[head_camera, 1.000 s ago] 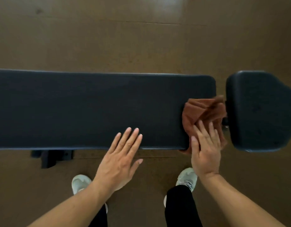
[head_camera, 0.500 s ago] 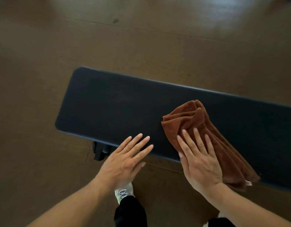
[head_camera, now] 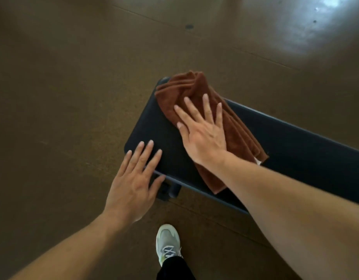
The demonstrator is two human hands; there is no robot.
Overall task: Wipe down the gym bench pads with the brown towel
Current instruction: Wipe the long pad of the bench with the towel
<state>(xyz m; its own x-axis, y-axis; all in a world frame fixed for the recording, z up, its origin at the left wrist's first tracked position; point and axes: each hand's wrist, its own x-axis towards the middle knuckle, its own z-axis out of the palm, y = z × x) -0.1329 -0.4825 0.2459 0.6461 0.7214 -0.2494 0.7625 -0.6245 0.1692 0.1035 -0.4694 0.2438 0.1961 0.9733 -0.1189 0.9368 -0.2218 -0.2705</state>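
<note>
The long black bench pad (head_camera: 305, 150) runs from the picture's middle off to the right edge. A folded brown towel (head_camera: 182, 87) lies across its left end, reaching from the far corner to the near edge. My right hand (head_camera: 202, 134) presses flat on the towel with fingers spread. My left hand (head_camera: 134, 178) is open and holds nothing. Its fingertips lie over the pad's near left corner, and I cannot tell whether they touch it.
A black frame foot (head_camera: 168, 190) sticks out under the pad's near left corner. My pale sneaker (head_camera: 168, 241) stands on the brown floor (head_camera: 63, 98) just in front of the bench. A bright glare patch shows on the floor at the top right.
My right hand has slid the towel leftward along the pad, from the gap by the second pad to the pad's left end. My left hand moved left alongside it.
</note>
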